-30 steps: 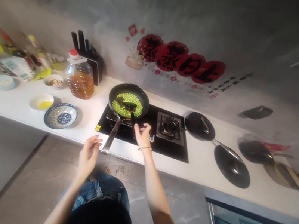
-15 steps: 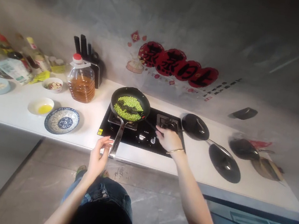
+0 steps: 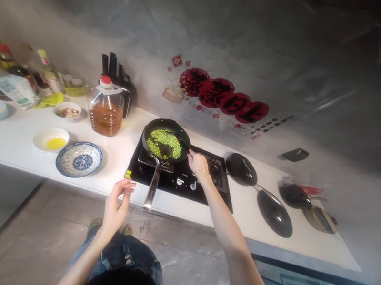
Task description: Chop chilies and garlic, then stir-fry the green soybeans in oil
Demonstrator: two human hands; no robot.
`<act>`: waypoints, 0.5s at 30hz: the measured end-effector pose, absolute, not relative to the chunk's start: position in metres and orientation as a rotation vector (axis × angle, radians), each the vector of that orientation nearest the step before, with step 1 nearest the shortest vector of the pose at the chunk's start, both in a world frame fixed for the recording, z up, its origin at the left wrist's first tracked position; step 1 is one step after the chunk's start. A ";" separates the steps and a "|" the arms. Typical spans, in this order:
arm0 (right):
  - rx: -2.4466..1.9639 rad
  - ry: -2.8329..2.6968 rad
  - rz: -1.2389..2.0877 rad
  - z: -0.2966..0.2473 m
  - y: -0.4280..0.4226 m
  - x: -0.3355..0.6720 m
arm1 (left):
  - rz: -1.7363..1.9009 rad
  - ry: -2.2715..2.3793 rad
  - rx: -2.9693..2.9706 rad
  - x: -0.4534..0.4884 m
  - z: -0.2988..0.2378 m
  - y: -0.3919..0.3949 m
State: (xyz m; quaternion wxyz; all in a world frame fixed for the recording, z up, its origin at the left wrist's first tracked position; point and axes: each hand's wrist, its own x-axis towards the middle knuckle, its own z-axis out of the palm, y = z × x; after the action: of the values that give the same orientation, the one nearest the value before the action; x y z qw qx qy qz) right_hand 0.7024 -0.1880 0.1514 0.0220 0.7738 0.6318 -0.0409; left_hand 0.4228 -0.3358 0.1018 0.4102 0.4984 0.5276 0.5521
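Observation:
A black frying pan (image 3: pixel 149 129) full of green beans (image 3: pixel 162 140) sits on the left burner of a black gas hob (image 3: pixel 187 185). Its metal handle (image 3: pixel 151 188) points toward me. My right hand (image 3: pixel 197 162) is at the pan's right rim, closed on the dark handle of a black spatula (image 3: pixel 171 148) that lies in the beans. My left hand (image 3: pixel 116 207) hovers in front of the counter edge, just left of the pan handle. Its fingers are loosely curled, thumb near fingertips, with nothing in them.
On the white counter (image 3: pixel 13 143) left of the hob stand an oil jug (image 3: pixel 106 109), a knife block (image 3: pixel 120 83), a blue patterned plate (image 3: pixel 79 158), a small bowl of yellow liquid (image 3: pixel 51 139) and several bottles and dishes. Right of the hob lie dark pan lids (image 3: pixel 275 213) and ladles.
My right hand swung from the hob's front out to the right, then up to the pan's right rim, turning the spatula in the beans. My left hand stayed near the pan handle.

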 end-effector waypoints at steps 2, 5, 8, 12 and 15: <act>2.376 1.972 -0.172 0.149 -0.179 0.705 | 1.402 1.332 1.261 0.421 0.102 -0.337; 2.316 2.035 -0.231 0.156 -0.182 0.717 | 1.411 1.331 1.281 0.420 0.104 -0.339; 2.273 2.088 -0.229 0.177 -0.203 0.738 | 1.371 1.357 1.329 0.424 0.105 -0.337; 2.215 2.093 -0.232 0.205 -0.237 0.754 | 1.217 1.398 1.425 0.435 0.101 -0.332; 2.156 2.091 -0.258 0.204 -0.252 0.743 | 1.153 1.363 1.481 0.445 0.099 -0.334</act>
State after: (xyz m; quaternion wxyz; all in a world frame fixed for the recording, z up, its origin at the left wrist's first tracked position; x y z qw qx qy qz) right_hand 0.7432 -0.2519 0.2037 0.0636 0.7138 0.6922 -0.0853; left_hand 0.4453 -0.3340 0.0988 0.3994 0.5854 0.5387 0.4557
